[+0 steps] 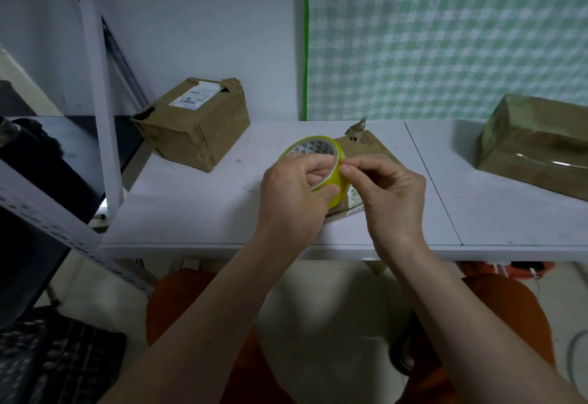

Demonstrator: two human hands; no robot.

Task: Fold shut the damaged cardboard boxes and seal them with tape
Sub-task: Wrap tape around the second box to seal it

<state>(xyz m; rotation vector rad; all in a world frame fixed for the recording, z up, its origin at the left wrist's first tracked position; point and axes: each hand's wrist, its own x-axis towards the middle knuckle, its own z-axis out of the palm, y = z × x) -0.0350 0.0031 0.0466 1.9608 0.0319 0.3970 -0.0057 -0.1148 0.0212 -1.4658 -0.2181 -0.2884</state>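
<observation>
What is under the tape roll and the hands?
A flat brown cardboard box lies on the white table below the yellow tape roll. The left hand and right hand cover most of it, hiding its flaps.

Above a white table, the left hand grips a yellow tape roll while the right hand pinches at its outer edge. A small torn cardboard box lies just behind the roll. A damaged labelled box sits far left, a tape-wrapped box far right.
</observation>
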